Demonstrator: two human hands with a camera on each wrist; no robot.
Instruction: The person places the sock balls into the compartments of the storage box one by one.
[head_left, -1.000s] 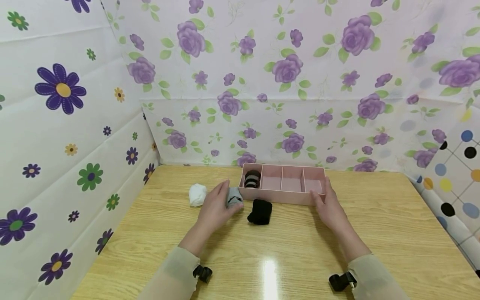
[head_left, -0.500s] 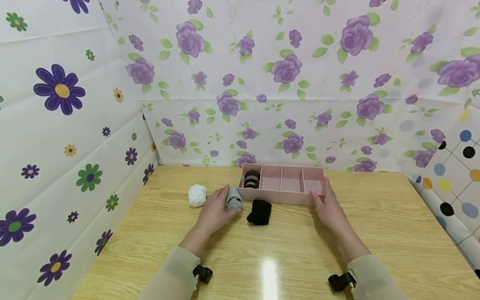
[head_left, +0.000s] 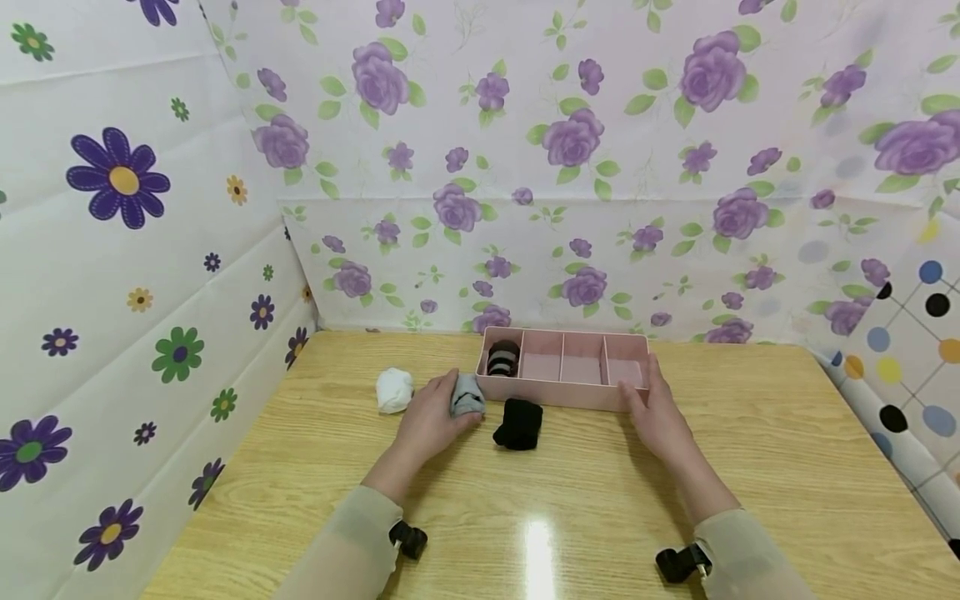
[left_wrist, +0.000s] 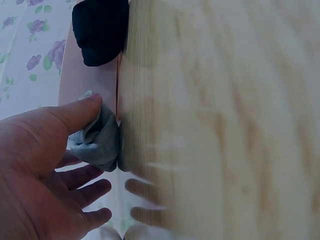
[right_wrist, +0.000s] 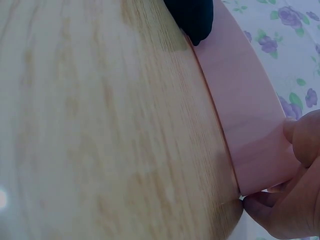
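Note:
My left hand [head_left: 429, 423] holds a rolled grey sock [head_left: 468, 395] on the table, thumb on the near side and fingers on its left. In the left wrist view the thumb lies on the grey sock [left_wrist: 98, 145]; the index fingertip is partly hidden behind it. The right hand [head_left: 662, 421] grips the right end of a long pink divided box [head_left: 562, 392], thumb on the front wall and fingers round the end. Inside the box's leftmost compartment sits a dark striped sock roll [head_left: 504, 358]. A black rolled sock [head_left: 519, 425] lies in front of the box.
A white rolled bundle [head_left: 394, 391], probably a sock, lies left of my left hand. The wooden table [head_left: 600, 492] meets a flowered cloth wall [head_left: 480, 225] close behind the box. Another flowered cloth [head_left: 217, 317] stands along the left edge.

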